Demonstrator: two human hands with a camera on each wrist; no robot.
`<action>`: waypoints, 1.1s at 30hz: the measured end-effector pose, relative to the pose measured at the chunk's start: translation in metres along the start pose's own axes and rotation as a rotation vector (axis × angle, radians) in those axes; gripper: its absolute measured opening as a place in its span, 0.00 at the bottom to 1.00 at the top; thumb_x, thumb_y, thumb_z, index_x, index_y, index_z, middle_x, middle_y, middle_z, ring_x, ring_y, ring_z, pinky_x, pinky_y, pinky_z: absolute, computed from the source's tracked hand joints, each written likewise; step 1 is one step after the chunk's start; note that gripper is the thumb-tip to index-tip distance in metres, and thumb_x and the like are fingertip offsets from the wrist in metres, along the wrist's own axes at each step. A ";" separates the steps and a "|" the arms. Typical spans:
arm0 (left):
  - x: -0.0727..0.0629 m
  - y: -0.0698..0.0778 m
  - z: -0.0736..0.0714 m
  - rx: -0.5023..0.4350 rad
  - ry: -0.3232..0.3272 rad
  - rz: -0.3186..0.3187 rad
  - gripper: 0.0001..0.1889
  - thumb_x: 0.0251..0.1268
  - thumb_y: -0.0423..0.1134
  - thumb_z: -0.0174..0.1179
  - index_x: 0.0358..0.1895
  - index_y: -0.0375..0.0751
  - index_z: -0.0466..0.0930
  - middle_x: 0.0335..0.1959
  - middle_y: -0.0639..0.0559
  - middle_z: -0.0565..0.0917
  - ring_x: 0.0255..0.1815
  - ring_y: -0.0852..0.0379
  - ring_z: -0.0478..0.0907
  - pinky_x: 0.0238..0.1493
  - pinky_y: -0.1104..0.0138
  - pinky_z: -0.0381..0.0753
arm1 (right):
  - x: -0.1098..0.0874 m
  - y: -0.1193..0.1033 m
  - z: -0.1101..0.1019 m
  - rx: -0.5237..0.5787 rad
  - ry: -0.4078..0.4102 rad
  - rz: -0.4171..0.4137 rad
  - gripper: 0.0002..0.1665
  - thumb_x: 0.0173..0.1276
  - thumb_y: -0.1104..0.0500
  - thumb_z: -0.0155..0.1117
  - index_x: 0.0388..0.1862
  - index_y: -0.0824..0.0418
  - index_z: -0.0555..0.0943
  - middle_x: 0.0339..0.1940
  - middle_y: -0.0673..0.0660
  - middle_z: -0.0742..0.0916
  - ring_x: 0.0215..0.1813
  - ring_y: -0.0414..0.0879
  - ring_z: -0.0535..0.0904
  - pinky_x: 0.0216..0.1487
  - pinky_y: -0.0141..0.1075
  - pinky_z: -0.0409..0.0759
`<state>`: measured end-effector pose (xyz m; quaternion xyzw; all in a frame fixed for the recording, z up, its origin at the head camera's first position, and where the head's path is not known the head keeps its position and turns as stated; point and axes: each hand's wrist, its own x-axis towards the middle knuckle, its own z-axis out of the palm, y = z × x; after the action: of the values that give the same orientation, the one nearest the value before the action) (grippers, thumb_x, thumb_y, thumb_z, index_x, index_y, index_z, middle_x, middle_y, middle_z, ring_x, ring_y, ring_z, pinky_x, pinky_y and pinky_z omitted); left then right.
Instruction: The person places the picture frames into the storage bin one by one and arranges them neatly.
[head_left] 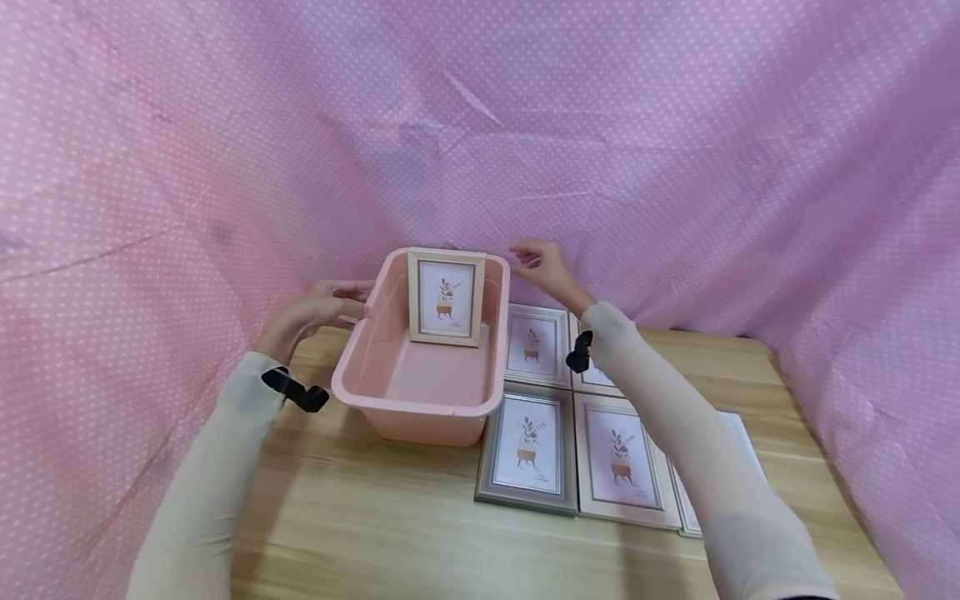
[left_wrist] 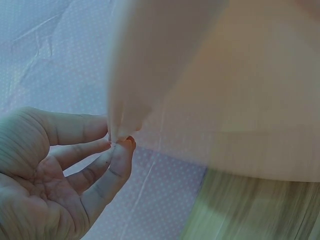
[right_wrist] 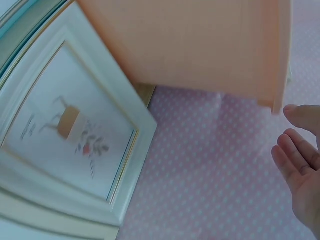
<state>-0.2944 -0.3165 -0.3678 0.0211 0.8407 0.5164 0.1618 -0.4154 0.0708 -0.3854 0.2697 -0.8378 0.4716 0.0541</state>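
A pink plastic basin (head_left: pixel 420 408) stands on the table, and a cream picture frame (head_left: pixel 477 304) with a potted-plant print leans upright inside it against the far end. At the basin's left side my left hand (head_left: pixel 317 308) pinches the rim between thumb and fingertips; the left wrist view shows these fingers (left_wrist: pixel 120 160) at the rim's edge. Beyond the far right corner my right hand (head_left: pixel 547 268) hovers with loosely bent fingers and holds nothing. In the right wrist view its thumb (right_wrist: pixel 302 117) is close beside the basin's rim (right_wrist: pixel 282 65).
Right of the basin several picture frames lie flat in rows, among them a grey one (head_left: pixel 527 450), a cream one (head_left: pixel 626 462) and a silvery one (head_left: pixel 537 343). My right forearm covers part of them. Pink dotted cloth (head_left: pixel 600 125) hangs round the wooden table (head_left: pixel 360 517).
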 end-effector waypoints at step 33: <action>-0.006 0.006 -0.001 0.101 -0.031 0.001 0.36 0.72 0.33 0.61 0.80 0.37 0.58 0.70 0.27 0.70 0.50 0.61 0.80 0.54 0.58 0.89 | -0.131 0.123 -0.137 -0.081 0.003 0.184 0.24 0.64 0.75 0.68 0.57 0.85 0.76 0.44 0.84 0.83 0.34 0.27 0.77 0.38 0.14 0.76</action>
<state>-0.2899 -0.3154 -0.3610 0.0376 0.8631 0.4728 0.1733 -0.3883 0.2862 -0.4486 0.1885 -0.8773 0.4407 0.0229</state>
